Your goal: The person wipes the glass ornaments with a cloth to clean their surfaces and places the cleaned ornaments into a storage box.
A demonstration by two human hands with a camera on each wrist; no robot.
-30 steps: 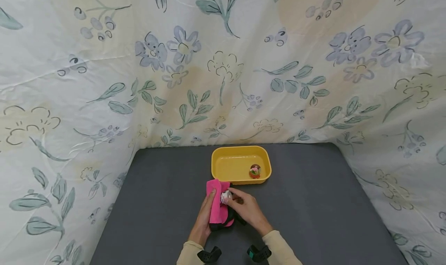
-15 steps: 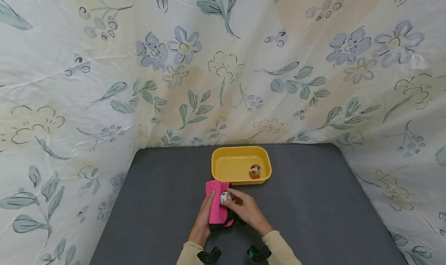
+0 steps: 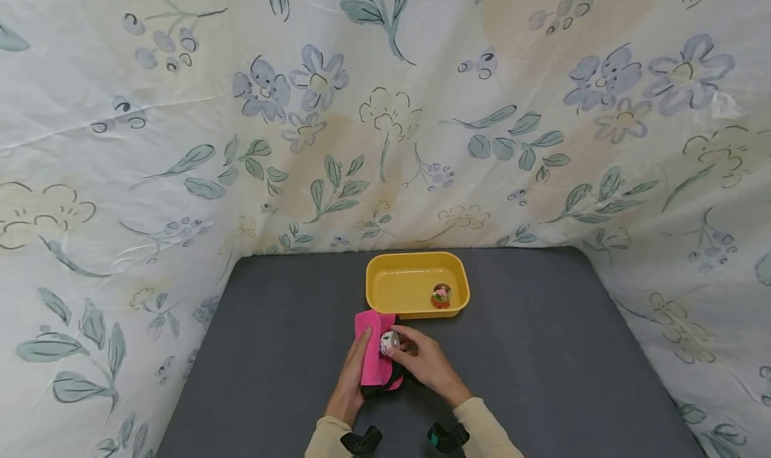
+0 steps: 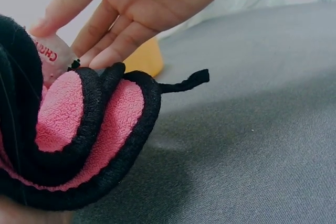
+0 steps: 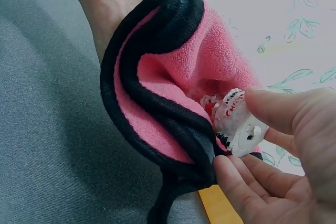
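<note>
L hand (image 3: 351, 379) grips the pink cloth (image 3: 372, 356), folded, w/ blk edging, thumb on the front. R hand (image 3: 429, 364) pinches 1 small white object (image 3: 388, 343) w/ red lettering btwn thumb & fingers, right up against the cloth's pink folds. Blk strap (image 4: 181, 85) sticks out from the cloth's edge. Both things are just on the near side of the yellow tray (image 3: 397, 290), which sits at the far side of the grey counter (image 3: 524, 351). In tray, nr its R front corner: 1 small multicolored toy (image 3: 441, 296). Floral fabric (image 3: 434, 136) hangs behind & on 2 sides. Cream sleeves (image 3: 489, 432), 1 blk device (image 3: 361, 440) by each wrist.
</note>
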